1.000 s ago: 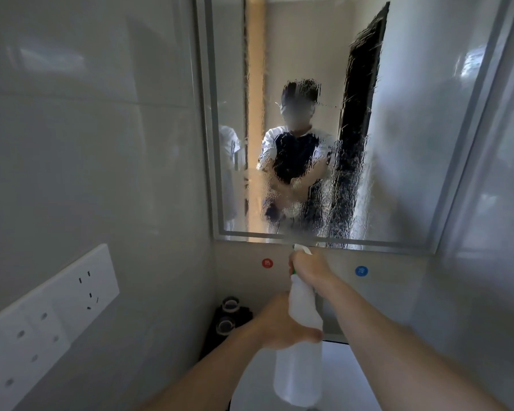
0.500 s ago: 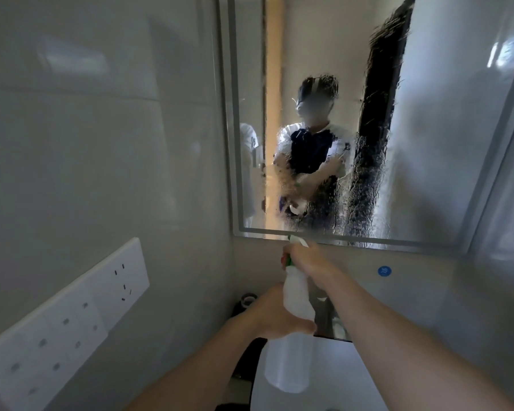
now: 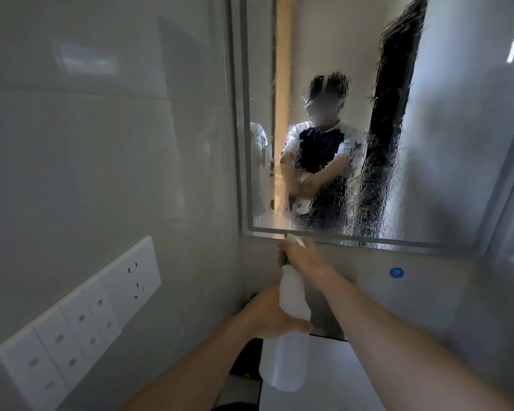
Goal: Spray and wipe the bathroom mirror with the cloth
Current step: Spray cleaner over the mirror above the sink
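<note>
the left hand (image 3: 269, 314) gripped the body of the white spray bottle (image 3: 290, 330) while the right hand (image 3: 300, 255) clenched around its trigger head, just below the mirror (image 3: 445, 137), whose lower middle was streaked with wet droplets. no cloth showed.

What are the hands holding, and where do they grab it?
Both hold the spray bottle: left hand round its body, right hand at the trigger head.
</note>
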Demonstrator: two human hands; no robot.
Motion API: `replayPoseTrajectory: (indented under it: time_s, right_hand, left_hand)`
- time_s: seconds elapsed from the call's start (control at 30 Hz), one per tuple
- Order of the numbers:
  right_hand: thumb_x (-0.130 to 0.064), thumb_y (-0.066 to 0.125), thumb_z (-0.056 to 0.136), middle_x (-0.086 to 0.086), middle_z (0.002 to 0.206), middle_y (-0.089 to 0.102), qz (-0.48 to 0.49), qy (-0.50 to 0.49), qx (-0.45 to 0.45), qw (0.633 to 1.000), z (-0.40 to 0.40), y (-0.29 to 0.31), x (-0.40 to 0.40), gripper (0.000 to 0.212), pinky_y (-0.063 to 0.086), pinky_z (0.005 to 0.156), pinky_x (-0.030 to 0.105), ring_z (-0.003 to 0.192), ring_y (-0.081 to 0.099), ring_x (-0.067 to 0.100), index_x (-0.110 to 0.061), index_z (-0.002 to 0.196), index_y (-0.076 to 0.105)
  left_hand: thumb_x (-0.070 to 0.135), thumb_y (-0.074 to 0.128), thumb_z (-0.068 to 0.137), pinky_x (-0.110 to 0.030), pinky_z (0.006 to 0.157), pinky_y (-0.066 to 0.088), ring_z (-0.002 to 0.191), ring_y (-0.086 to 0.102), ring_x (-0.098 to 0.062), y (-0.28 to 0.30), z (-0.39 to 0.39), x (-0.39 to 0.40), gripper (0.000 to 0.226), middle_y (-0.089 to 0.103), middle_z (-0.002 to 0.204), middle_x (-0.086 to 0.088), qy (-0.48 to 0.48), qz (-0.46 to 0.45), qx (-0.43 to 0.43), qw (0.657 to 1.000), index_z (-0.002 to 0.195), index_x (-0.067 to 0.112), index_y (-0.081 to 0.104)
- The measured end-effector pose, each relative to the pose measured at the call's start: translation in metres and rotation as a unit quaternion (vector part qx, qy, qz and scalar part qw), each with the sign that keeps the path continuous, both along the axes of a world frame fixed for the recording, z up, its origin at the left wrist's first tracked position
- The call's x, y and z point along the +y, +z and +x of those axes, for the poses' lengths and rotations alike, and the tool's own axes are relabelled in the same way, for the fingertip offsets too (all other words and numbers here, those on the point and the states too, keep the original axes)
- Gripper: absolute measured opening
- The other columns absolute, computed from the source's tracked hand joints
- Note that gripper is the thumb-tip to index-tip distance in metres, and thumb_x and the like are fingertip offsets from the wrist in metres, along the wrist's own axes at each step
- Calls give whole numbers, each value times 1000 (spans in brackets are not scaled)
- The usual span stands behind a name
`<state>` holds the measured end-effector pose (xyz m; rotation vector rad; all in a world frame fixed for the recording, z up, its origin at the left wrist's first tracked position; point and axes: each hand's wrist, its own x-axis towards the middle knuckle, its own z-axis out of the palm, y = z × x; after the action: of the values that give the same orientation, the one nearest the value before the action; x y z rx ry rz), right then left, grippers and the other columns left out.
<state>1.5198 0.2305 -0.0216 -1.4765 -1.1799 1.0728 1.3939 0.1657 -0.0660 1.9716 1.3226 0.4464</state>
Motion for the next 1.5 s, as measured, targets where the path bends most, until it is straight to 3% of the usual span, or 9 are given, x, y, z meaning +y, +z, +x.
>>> replayPoseTrajectory:
  time_s: [0.13, 0.3, 0.57, 0.67, 0.8, 0.97, 1.1, 1.2, 1.5]
  right_hand:
    - [-21, 65, 90, 10, 68, 71, 11, -9, 9, 1000, -1, 12, 5, 21, 55, 68, 34, 66, 67, 24, -5, 79, 69]
    - [-21, 64, 83, 7, 57, 68, 34, -34, 0, 999, -3, 27, 11, 20, 58, 68, 41, 62, 65, 27, -5, 71, 66]
    - [-21, 58, 86, 9, 66, 72, 78, -34, -43, 996, -4, 43, 11, 27, 52, 62, 28, 63, 64, 19, -4, 70, 71]
    - [-19, 61, 85, 9, 64, 72, 90, -34, -18, 995, -5, 48, 11, 25, 56, 66, 35, 64, 66, 22, -7, 65, 70]
    - [-19, 61, 84, 9, 64, 72, 75, -19, -21, 997, -2, 60, 11, 20, 56, 59, 33, 64, 68, 24, -1, 84, 70]
    - [-32, 62, 71, 16, 95, 73, 61, -21, -20, 998, 0, 65, 11, 51, 59, 66, 39, 74, 69, 27, 2, 110, 64]
    - [-19, 62, 85, 13, 80, 69, 90, -28, -10, 995, -1, 80, 2, 12, 53, 68, 39, 70, 63, 26, -7, 83, 63]
    - [-13, 61, 87, 11, 73, 70, 113, -16, -15, 993, 0, 92, -3, 19, 52, 69, 37, 70, 63, 25, -7, 70, 66]
    - [-17, 60, 93, 13, 81, 65, 111, -22, -11, 994, 1, 93, -9, 14, 51, 70, 39, 75, 60, 26, -14, 80, 54]
  left_hand:
    - [57, 82, 53, -42, 89, 60, 99, 67, -10, 10, 2, 3, 67, 67, 109, 9, 12, 5, -28, 1000, 111, 32, 59]
    - [38, 88, 67, -43, 89, 61, 100, 69, -15, 22, 2, 7, 52, 69, 109, 1, 6, 5, -64, 998, 109, 25, 60]
    - [57, 86, 48, -43, 87, 62, 101, 68, -14, 28, -2, 21, 83, 66, 111, 6, 21, 29, -51, 998, 120, 28, 55]
    - [61, 87, 46, -43, 86, 62, 101, 68, -13, 30, -3, 26, 88, 67, 111, 8, 28, 40, -45, 998, 122, 30, 55]
    - [62, 87, 48, -41, 86, 62, 101, 69, -9, 37, -1, 26, 84, 68, 111, 12, 19, 52, -49, 997, 122, 36, 58]
    - [57, 88, 49, -41, 91, 61, 103, 69, -9, 41, 2, 22, 81, 70, 114, 11, 11, 44, -70, 996, 121, 34, 61]
    - [59, 89, 48, -42, 87, 62, 102, 70, -10, 50, 2, 26, 80, 71, 111, 12, 16, 55, -64, 996, 119, 35, 60]
    - [55, 87, 53, -42, 88, 62, 102, 69, -10, 62, 1, 24, 73, 71, 110, 11, 12, 68, -58, 996, 118, 34, 60]
    - [54, 88, 54, -44, 91, 61, 104, 70, -11, 58, 7, 21, 67, 72, 112, 11, 4, 62, -68, 996, 114, 35, 63]
